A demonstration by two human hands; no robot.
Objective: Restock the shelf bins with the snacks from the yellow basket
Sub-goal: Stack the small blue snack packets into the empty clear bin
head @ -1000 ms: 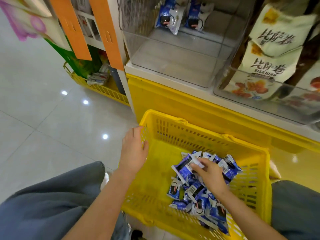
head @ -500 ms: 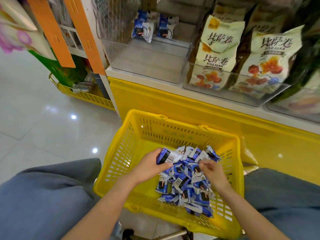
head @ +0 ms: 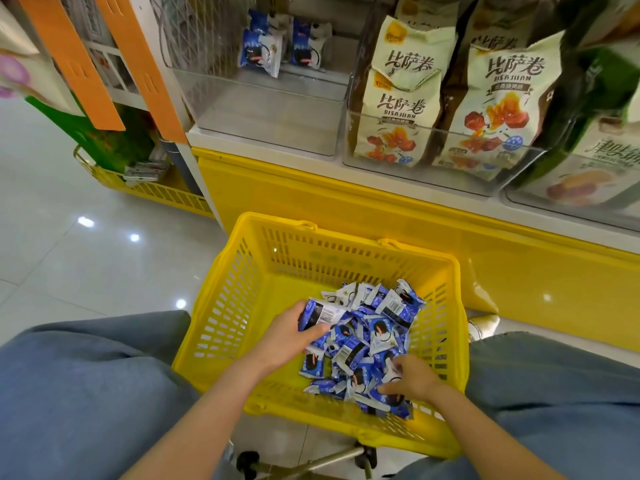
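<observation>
The yellow basket [head: 242, 306] stands on the floor between my knees, below the shelf. A heap of small blue-and-white snack packets [head: 367, 341] fills its right half. My left hand [head: 287, 337] grips one blue packet with a barcode [head: 320, 315] at the heap's left edge. My right hand [head: 412, 377] is down in the heap's near right side, fingers curled among the packets. On the shelf above, a clear bin [head: 263, 109] holds two of the same blue packets [head: 259, 53] at its back.
Right of that bin, clear bins hold cream snack bags [head: 401, 98] and green bags [head: 602, 109]. A yellow shelf base [head: 346, 199] runs behind the basket. Orange strips [head: 69, 60] hang at left over another yellow basket [head: 149, 192]. Grey tiled floor lies to the left.
My left hand left the basket rim, went into the basket and took hold of a barcode packet. My right hand moved from the heap's top toward its near right side.
</observation>
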